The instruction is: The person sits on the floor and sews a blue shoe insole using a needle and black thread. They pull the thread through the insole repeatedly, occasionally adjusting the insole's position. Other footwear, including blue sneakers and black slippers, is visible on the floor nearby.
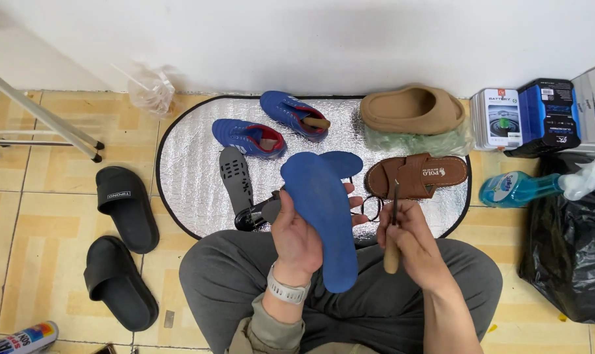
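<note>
My left hand (296, 236) grips a blue insole (323, 210) and holds it upright over my lap. A second blue insole (342, 162) sticks out behind its top. My right hand (409, 239) holds a wooden-handled awl (392, 246) with its metal tip pointing up, just right of the insole. A dark thread (369, 208) loops between the two hands. A grey perforated insole (236, 172) and a small black object (258, 213) lie on the silver mat (192, 170) left of my left hand.
Two blue sport shoes (248, 137) (294, 115), a brown leather slide (415, 176) and a tan foam clog (412, 108) rest on the mat. Two black slides (123, 206) (119, 282) lie left. A blue spray bottle (520, 187), boxes (540, 117), a black bag (569, 249) stand right.
</note>
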